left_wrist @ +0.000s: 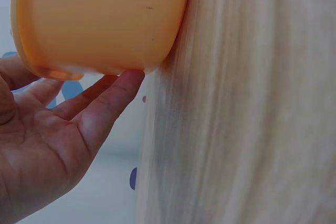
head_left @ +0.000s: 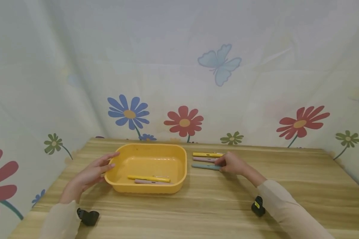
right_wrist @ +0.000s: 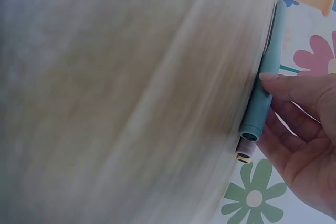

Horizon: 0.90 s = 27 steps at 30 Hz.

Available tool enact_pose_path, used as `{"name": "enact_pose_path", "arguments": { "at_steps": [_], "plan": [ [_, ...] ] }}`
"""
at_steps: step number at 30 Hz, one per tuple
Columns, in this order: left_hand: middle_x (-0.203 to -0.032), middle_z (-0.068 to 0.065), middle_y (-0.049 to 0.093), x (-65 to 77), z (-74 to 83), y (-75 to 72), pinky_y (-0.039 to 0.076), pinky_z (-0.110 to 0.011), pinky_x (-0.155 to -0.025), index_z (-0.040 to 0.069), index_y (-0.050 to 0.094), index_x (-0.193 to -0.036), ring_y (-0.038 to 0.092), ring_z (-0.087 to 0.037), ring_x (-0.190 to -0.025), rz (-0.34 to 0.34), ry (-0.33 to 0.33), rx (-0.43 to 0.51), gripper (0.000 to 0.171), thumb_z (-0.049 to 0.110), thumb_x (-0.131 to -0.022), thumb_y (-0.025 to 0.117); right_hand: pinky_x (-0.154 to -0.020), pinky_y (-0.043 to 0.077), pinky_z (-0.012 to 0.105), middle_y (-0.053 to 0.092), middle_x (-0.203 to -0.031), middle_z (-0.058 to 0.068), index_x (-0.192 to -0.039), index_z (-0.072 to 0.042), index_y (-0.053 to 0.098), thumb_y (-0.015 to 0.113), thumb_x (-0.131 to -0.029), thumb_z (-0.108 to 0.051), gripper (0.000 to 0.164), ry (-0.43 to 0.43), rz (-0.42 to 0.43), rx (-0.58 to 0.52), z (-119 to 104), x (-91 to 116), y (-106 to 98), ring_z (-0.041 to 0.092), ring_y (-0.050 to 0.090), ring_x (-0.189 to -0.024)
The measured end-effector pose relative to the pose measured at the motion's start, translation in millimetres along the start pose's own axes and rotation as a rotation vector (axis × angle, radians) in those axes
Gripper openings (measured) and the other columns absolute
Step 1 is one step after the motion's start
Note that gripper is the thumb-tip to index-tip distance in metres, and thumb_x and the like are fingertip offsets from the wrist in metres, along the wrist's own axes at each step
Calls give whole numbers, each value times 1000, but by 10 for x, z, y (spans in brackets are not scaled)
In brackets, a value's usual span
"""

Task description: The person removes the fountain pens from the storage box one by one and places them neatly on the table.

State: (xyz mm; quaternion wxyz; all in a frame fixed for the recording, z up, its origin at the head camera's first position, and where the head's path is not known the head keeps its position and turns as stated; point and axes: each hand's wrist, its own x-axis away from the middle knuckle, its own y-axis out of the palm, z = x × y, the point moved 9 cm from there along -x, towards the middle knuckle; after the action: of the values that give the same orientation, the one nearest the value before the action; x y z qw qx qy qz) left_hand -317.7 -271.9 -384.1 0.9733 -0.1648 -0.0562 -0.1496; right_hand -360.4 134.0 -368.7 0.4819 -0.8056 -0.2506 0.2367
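A yellow plastic basin [head_left: 179, 187] stands on the table, with a yellow pen [head_left: 146, 179] and a pale pink pen [head_left: 143, 181] lying inside near its front wall. My left hand [head_left: 91, 174] holds the basin's left end, thumb over the rim and other fingertips against the outer wall [left_wrist: 105, 30]. To the right of the basin, my right hand [head_left: 233, 164] pinches a teal pen [right_wrist: 257, 106] near one end, between thumb and fingers. Just behind it lie another pale pink pen [head_left: 201, 159] and another yellow pen [head_left: 204, 154], their right ends partly hidden by the hand.
The wood-grain table [head_left: 167, 215] ends at a back edge close behind the basin and pens. A pale curtain [head_left: 155, 73] printed with flowers and a butterfly hangs behind it. Black devices sit at the left wrist [head_left: 88, 217] and the right wrist [head_left: 258, 206].
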Motion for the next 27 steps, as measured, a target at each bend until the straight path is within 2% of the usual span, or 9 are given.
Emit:
{"name": "enact_pose_path", "arguments": {
  "at_steps": [8,11,18,27],
  "plan": [
    [-149,-25,4,7,-2,12,47,-44,-86,7,19,-145,24,-48,-128,2,-9,8,58,19,-95,47,-60,50,22,69,-81,11,-87,6,70,68,-70,8,17,-9,11,18,-20,-4,6,14,63,-72],
    [-149,-25,3,6,4,13,48,-44,-86,7,19,-145,24,-48,-128,2,-8,10,58,19,-95,46,-60,51,24,69,-81,12,-87,7,70,67,-70,9,17,-19,40,10,-26,4,-44,16,63,-72],
    [-149,-25,3,12,12,15,49,-44,-85,7,18,-145,28,-48,-126,2,-6,12,59,19,-95,47,-69,54,36,67,-89,22,-94,13,66,63,-74,7,21,15,98,-143,-20,66,-227,30,65,-82],
    [-150,-24,3,-3,-14,0,47,-45,-86,9,18,-145,25,-47,-128,-5,-11,8,59,21,-95,47,-72,54,32,66,-96,23,-101,10,65,66,-78,4,24,56,140,-285,-177,59,-375,27,65,-85]
  ]
}}
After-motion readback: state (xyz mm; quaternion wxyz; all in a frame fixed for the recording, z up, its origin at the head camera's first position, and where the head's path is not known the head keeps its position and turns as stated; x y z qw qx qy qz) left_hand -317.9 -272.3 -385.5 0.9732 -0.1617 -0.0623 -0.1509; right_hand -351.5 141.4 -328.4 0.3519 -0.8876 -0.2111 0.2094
